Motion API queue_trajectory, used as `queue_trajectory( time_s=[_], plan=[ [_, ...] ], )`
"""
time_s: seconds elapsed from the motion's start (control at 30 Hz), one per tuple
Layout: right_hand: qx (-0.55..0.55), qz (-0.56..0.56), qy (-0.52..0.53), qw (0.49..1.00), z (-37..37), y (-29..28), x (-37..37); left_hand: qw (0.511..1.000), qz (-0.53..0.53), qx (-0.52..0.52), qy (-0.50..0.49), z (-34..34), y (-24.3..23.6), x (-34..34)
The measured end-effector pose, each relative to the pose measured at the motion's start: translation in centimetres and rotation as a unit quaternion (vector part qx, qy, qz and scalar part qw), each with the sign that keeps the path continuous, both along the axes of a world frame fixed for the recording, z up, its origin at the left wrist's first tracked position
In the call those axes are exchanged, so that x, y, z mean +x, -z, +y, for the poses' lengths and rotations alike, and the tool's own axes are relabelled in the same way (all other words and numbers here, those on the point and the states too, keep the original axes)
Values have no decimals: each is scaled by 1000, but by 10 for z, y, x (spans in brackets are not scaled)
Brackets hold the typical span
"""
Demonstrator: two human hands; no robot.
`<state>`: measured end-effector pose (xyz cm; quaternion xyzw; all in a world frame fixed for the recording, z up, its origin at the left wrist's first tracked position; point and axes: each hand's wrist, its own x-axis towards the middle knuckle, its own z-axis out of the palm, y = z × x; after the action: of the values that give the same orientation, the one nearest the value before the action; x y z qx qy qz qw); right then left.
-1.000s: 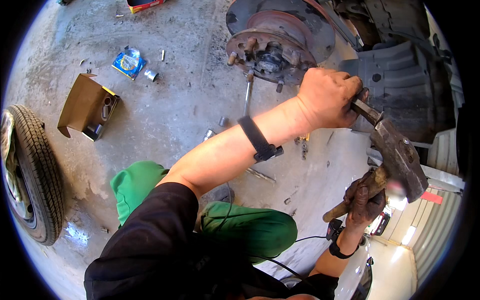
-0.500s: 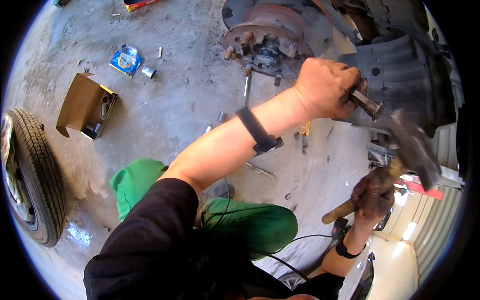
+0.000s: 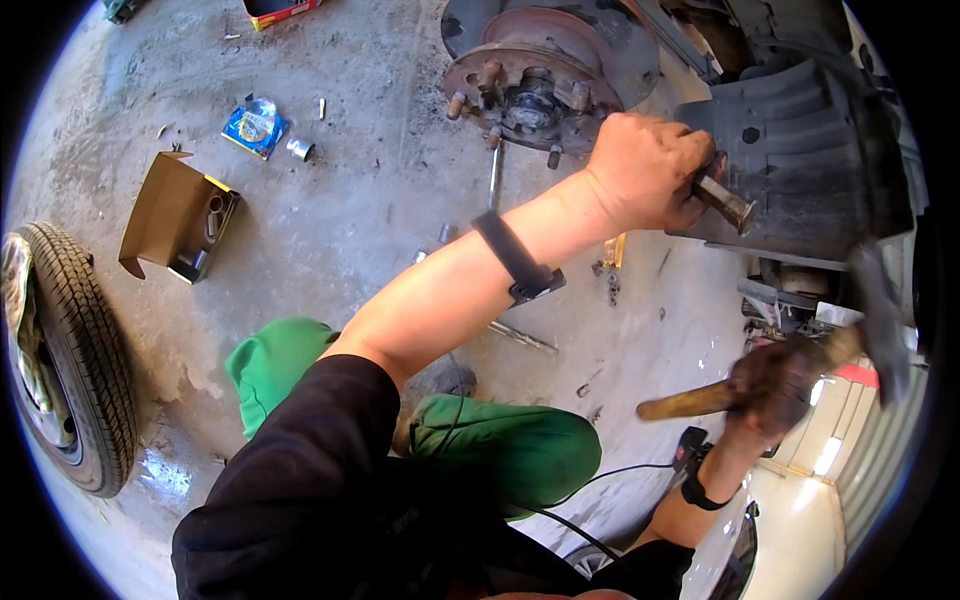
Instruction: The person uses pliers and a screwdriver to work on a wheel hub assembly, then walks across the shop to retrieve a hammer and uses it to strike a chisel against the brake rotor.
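My left hand (image 3: 652, 172) is closed around a metal chisel (image 3: 727, 205), whose flattened struck end sticks out toward the right; its other end is hidden behind the fist. Beyond that hand is a rusty wheel hub (image 3: 530, 95) with bolts around its face. My right hand (image 3: 772, 390), dark with grease, grips the wooden handle of a hammer (image 3: 690, 401). The hammer's head, smeared by motion, is to the right of the chisel and apart from it.
A dark plastic wheel-arch liner (image 3: 800, 160) hangs right of the hub. On the concrete floor lie an open cardboard box (image 3: 165, 215), a blue packet (image 3: 255, 127), a metal sleeve (image 3: 300, 149) and a steel bar (image 3: 523, 336). A wheel with tyre (image 3: 85, 350) stands at the left.
My right hand has swung the hammer to the right, away from the chisel's end. The left hand keeps its hold on the chisel, almost in place.
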<state>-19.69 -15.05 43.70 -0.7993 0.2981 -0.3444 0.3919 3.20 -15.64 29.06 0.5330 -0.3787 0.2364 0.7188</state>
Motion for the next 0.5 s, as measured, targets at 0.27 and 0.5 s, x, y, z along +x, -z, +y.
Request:
queue_trajectory(
  time_s=[0.27,0.5],
  plan=[
    [27,218,72,973,26,19,27,1000,-24,-18,1,-1,7,-1],
    [8,-77,-58,995,-3,-53,-6,999,15,-31,-4,-6,-2,-4]
  ],
)
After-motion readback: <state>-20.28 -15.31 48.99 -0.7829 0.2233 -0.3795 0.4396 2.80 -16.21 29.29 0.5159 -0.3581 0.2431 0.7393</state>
